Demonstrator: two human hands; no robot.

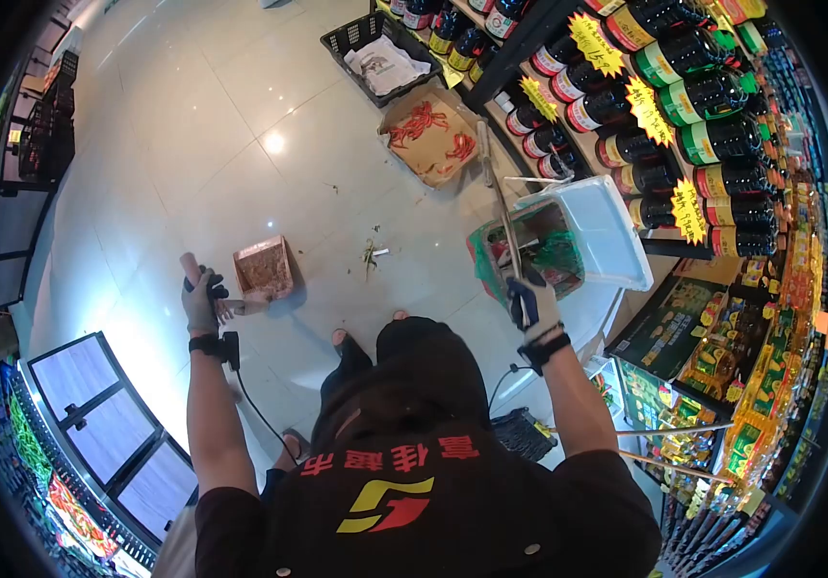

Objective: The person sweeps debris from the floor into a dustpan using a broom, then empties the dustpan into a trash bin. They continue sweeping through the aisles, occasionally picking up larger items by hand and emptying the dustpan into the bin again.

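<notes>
My left hand (204, 301), gloved, is closed around a handle whose pale pinkish end (190, 264) sticks out above the fingers. Just right of it on the floor sits a dustpan (263, 270) with brown dirt inside. My right hand (534, 306), also gloved, grips a long thin pole (503, 207). That pole slants away over a bin (576, 275) lined with a green and red bag, toward the shelf foot. Its lower part is not clear enough to name its kind. Leafy scraps and a white bit (372, 255) lie on the tiles between my hands.
A cardboard box (452, 171) with red chillies stands by the shelf, below a black crate (337, 43) holding a white sack. A white foam box (616, 236) adjoins the bin. Sauce bottles (684, 101) line the right side; dark cabinets (96, 414) stand at left.
</notes>
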